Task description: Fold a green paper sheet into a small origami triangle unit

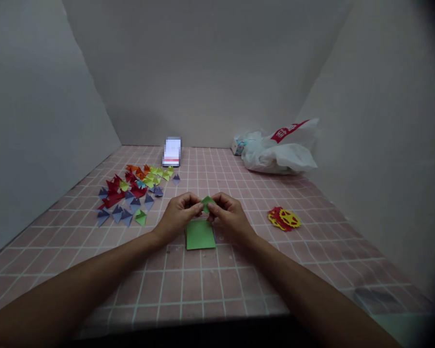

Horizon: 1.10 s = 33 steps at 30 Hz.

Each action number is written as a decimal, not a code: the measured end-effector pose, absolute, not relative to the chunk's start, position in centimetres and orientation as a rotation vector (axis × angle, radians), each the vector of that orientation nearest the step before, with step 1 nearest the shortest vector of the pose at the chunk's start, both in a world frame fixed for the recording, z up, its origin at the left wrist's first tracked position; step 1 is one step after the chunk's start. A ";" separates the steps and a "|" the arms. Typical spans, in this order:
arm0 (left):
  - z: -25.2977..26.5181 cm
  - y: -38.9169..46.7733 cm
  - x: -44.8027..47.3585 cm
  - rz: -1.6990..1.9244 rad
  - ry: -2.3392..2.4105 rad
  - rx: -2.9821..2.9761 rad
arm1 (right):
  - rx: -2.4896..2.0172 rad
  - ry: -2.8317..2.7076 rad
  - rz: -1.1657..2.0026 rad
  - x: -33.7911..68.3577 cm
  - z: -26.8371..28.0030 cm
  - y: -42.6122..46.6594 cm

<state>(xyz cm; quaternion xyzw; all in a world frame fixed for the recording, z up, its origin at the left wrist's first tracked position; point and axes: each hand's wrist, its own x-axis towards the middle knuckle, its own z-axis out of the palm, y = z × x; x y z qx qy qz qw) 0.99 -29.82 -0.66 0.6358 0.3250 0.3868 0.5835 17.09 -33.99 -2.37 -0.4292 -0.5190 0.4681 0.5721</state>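
A small piece of folded green paper [207, 203] is pinched between my left hand [184, 212] and my right hand [229, 212], its pointed tip facing away from me. The fingers of both hands are closed on its two sides, and the thumbs cover part of it. Just below the hands, a stack of square green paper [200, 235] lies flat on the table. To the left is a spread of folded paper pieces [125, 215] in purple, red, orange, yellow and green. One folded green piece [140, 217] lies at the near edge of that spread.
Pink tablecloth with white grid lines [203, 290] covers the table. Red and yellow cut-out shapes [284, 219] lie at right. Behind them are a white plastic bag [281, 152] and a small box [238, 145]. A lit phone [172, 152] stands at the back, before pale walls.
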 end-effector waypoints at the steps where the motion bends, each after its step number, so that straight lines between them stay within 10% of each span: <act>1: -0.7 -29.8 1.0 0.911 0.746 1.479 | -0.999 -1.204 1.113 17.1 -2.4 -34.0; 33: -0.7 -29.8 1.0 0.984 0.707 1.463 | -0.902 -1.177 1.087 16.7 -2.1 -34.2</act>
